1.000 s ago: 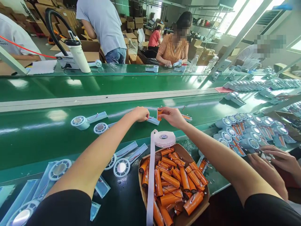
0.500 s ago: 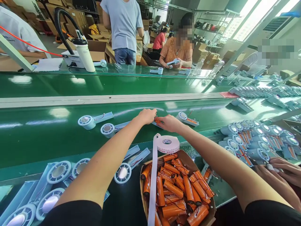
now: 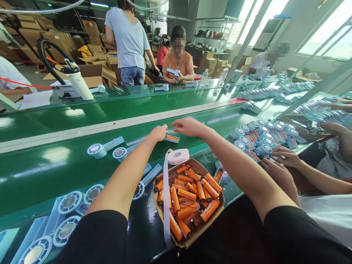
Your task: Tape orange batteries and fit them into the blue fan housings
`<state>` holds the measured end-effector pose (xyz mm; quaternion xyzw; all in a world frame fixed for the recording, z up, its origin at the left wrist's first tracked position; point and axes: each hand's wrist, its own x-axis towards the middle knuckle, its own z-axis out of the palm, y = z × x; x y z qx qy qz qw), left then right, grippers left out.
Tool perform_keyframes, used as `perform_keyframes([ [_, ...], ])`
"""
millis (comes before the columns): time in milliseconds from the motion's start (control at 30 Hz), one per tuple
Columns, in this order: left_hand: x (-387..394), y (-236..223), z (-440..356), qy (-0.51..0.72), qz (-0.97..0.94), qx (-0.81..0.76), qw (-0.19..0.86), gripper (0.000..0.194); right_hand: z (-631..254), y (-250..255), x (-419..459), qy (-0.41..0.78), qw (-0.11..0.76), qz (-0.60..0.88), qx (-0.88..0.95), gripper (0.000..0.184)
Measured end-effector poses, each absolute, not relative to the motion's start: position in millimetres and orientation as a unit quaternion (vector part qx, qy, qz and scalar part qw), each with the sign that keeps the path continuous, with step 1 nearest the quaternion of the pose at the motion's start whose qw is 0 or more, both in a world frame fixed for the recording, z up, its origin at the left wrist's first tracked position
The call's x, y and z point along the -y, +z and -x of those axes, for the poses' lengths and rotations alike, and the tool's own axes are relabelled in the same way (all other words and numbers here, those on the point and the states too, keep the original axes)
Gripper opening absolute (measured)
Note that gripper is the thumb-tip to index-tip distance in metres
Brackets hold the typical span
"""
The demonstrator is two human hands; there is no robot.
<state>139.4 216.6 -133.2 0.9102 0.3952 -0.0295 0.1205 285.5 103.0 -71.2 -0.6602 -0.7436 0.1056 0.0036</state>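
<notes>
On the green conveyor belt (image 3: 41, 172) lies a pale blue fan housing with an orange battery (image 3: 171, 138) seated in its handle. My left hand (image 3: 158, 132) rests closed on the left end of that handle. My right hand (image 3: 188, 126) hovers just above and to the right of it, fingers spread, holding nothing. A brown cardboard tray (image 3: 209, 220) full of several orange batteries sits near me. A roll of white tape (image 3: 178, 156) rests on the tray's far rim, and its strip hangs down over the tray.
More fan housings (image 3: 95, 149) lie on the belt to the left and at the lower left. A co-worker's hands (image 3: 283, 157) work beside a cluster of fan parts (image 3: 264, 137) on the right. Other people stand and sit across the belt near a white machine (image 3: 78, 82).
The orange battery went from my right hand into the housing handle. My right hand has let go and lifted, open. The view has swung to the right.
</notes>
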Motion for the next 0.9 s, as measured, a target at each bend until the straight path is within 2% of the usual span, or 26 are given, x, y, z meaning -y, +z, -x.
perform_keyframes([
  [133,-175,-118,-123,0.046,-0.934,-0.339,0.104,0.055,-309,-84,-20,0.18,0.072,0.726,0.66,0.038],
  [200,-148,-119,-112,0.031,-0.954,-0.271,0.127,0.054,-313,-98,12,0.197,0.112,0.749,0.622,0.039],
  [333,-111,-124,-96,-0.056,-0.948,-0.222,0.22,0.049,-313,-115,40,0.267,0.281,0.734,0.558,0.029],
  [433,-100,-114,-78,-0.03,-0.941,-0.243,0.232,0.047,-310,-118,50,0.273,0.404,0.706,0.515,0.027],
  [500,-90,-99,-55,0.058,-0.916,-0.249,0.31,0.054,-305,-117,61,0.267,0.48,0.672,0.498,0.034],
  [600,-58,-78,-11,0.252,-0.774,-0.248,0.525,0.062,-279,-111,83,0.341,0.574,0.541,0.512,0.059],
  [667,-28,-67,11,0.355,-0.68,-0.265,0.584,0.056,-248,-105,99,0.451,0.57,0.422,0.542,0.072],
  [733,0,-60,27,0.454,-0.615,-0.287,0.577,0.05,-215,-101,116,0.54,0.501,0.348,0.579,0.059],
  [800,24,-59,45,0.565,-0.552,-0.296,0.538,0.049,-188,-101,135,0.568,0.42,0.326,0.629,0.04],
  [867,44,-65,73,0.634,-0.491,-0.313,0.509,0.046,-173,-105,155,0.554,0.331,0.296,0.704,0.037],
  [900,54,-71,90,0.63,-0.471,-0.339,0.515,0.046,-171,-107,163,0.539,0.279,0.275,0.746,0.036],
])
